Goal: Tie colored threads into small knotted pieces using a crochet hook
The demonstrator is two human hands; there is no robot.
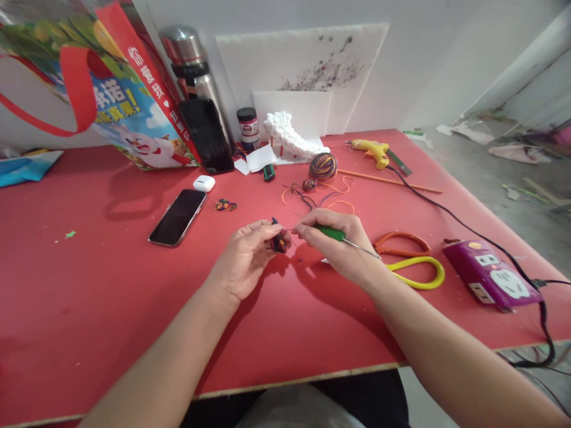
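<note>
My left hand (246,255) pinches a small dark multicoloured yarn piece (279,241) just above the red table (89,297). My right hand (339,246) is closed on a crochet hook with a green handle (330,233), its metal end sticking out to the right and its tip at the yarn piece. Thin yarn strands (330,199) trail from the hands back to a multicoloured yarn ball (323,166). A second small yarn piece (225,205) lies to the left of the hands.
A black phone (178,217) and a white earbud case (204,183) lie left of centre. Orange and yellow scissors (408,261) and a purple power strip (491,276) sit to the right. A yellow glue gun (372,150), a printed bag (111,101) and a steel flask (191,65) stand at the back.
</note>
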